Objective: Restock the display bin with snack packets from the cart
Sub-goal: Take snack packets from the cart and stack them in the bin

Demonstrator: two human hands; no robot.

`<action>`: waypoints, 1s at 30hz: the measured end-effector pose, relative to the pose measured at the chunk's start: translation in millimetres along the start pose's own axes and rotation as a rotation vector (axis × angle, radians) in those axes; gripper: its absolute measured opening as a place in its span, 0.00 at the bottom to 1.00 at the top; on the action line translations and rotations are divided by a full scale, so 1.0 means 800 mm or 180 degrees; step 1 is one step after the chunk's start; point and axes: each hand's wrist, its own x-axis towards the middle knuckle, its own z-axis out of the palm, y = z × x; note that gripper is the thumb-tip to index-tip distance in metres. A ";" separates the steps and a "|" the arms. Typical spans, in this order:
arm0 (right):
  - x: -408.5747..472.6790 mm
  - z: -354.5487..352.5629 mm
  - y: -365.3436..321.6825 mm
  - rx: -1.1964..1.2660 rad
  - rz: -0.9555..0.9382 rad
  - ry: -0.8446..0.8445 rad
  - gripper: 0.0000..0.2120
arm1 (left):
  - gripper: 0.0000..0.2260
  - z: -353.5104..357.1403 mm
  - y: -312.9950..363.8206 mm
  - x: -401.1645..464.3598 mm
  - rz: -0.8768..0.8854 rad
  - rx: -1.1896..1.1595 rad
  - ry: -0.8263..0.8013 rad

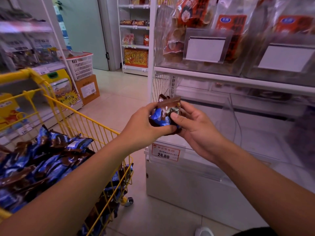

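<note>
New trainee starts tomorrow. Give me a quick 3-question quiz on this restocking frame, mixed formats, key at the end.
1. True or false: both hands, left hand and right hand, hold the snack packets.
2. Multiple choice: the yellow cart stands A) left of the clear display bin; B) right of it; C) inside it.
3. Fill in: the price tag on the bin's front reads ____.

Key: 1 true; 2 A; 3 24.80
</note>
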 end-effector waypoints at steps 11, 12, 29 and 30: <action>0.029 -0.054 -0.039 -0.2595 0.0258 -0.0697 0.34 | 0.42 -0.003 -0.005 0.025 -0.0035 0.0635 -0.0593; 0.032 -0.055 -0.040 -0.2739 0.0222 -0.0689 0.34 | 0.44 -0.001 -0.006 0.027 -0.0023 0.0677 -0.0571; 0.156 -0.086 0.045 -0.1563 0.1562 0.1663 0.24 | 0.03 0.002 -0.041 0.025 -0.0685 0.1884 -0.0118; 0.161 -0.089 0.055 -0.1501 0.1507 0.1648 0.28 | 0.03 0.000 -0.044 0.025 -0.0658 0.1830 -0.0099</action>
